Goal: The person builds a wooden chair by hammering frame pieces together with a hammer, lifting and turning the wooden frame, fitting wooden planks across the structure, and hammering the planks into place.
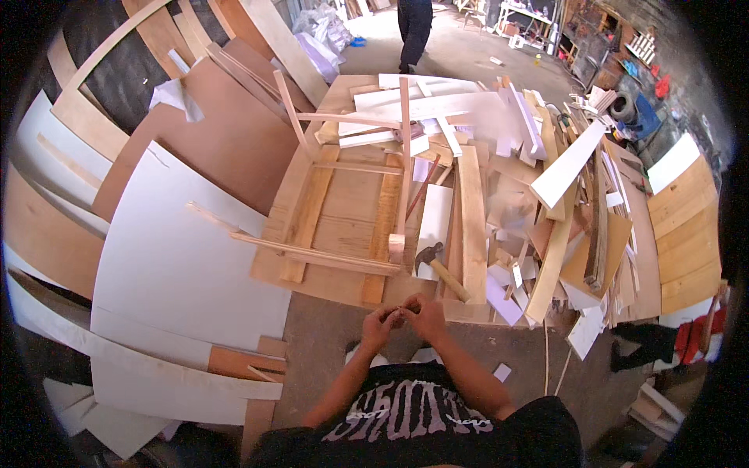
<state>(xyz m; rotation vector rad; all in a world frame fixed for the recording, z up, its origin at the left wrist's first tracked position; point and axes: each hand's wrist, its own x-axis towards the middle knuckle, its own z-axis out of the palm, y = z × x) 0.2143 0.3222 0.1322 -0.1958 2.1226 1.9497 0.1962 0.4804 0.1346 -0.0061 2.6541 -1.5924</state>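
Note:
My left hand [379,326] and my right hand [424,314] meet close in front of my body, just off the table's near edge. The fingers of both are pinched together at one spot; whatever lies between them is too small to name. Beyond them on the table stands a wooden frame [320,255] of thin strips, resting over two flat yellowish boards [382,234]. A claw hammer [445,277] with a wooden handle lies right of the frame, nearest my right hand. Its head rests on a white board [434,221], beside a long pale plank [471,226].
Offcuts and strips [558,226] pile over the table's right half, some jutting past its near edge. Large white and brown sheets [187,257] lean on the left. A person's dark-trousered legs [413,35] stand beyond the table. Someone in red [697,337] is at the far right.

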